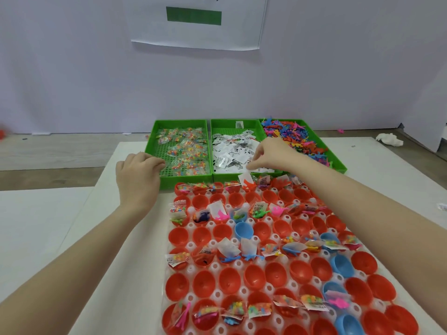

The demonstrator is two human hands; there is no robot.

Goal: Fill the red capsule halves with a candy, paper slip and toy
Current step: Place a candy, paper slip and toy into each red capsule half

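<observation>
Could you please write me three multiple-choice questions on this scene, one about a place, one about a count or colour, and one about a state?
1. Which green tray holds the paper slips?
A. the left one
B. the middle one
C. the right one

2. How many green trays stand side by side beyond the capsule rack?
A. two
B. three
C. five

3. What is the right hand doing?
A. lying flat on the table
B. pinching a paper slip over the middle tray
C. holding a blue capsule half

Answers:
1 B: the white paper slips fill the middle tray, between the candy tray and the toy tray.
2 B: three trays show in a row.
3 B: the right hand pinches a slip at its fingertips; the left hand rests at the candy tray's edge.
</observation>
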